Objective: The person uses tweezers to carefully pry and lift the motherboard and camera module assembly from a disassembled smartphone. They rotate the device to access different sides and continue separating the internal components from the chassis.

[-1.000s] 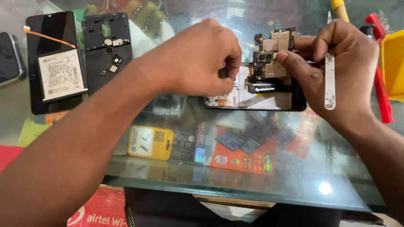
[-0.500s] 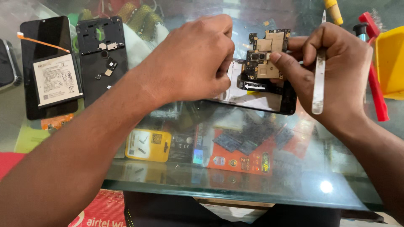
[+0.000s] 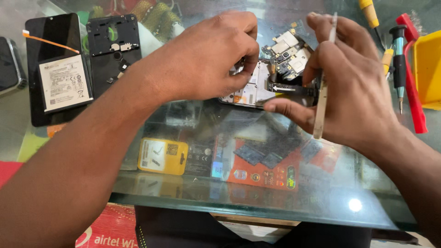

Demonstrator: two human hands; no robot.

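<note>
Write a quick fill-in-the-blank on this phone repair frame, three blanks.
1. The right hand holds a flat ____ tool.
2. The loose battery lies to the ____ of the opened phone.
3. The left hand rests on the opened ____.

Missing words: metal; left; phone

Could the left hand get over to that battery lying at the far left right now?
Probably yes: the battery lies uncovered on the glass table, nothing over it. But the left hand is busy at the opened phone.
</note>
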